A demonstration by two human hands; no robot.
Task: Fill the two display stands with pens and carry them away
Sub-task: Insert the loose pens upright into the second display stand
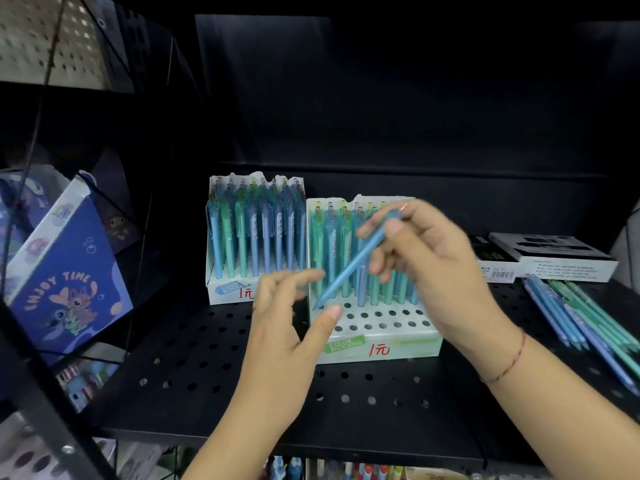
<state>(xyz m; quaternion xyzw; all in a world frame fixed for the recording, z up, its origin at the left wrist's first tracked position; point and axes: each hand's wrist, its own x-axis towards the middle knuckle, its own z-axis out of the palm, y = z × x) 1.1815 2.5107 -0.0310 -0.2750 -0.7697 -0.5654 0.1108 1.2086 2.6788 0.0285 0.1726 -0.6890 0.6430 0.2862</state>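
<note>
Two white display stands sit on the black perforated shelf (194, 358). The rear stand (227, 292) is packed with blue and green pens. The front stand (381, 344) holds pens in its back rows, while its front rows of holes stand bare. My right hand (433, 268) pinches a blue pen (349, 268), tilted with its tip down over the front stand's left holes. My left hand (294, 313) hovers with relaxed fingers at the stand's left front corner, thumb touching its top edge.
A pile of loose blue and green pens (585, 317) lies on the shelf at the right. Behind it sit flat white and black boxes (554, 259). A blue "Enjoy Time" box (65, 282) leans in a wire rack at the left.
</note>
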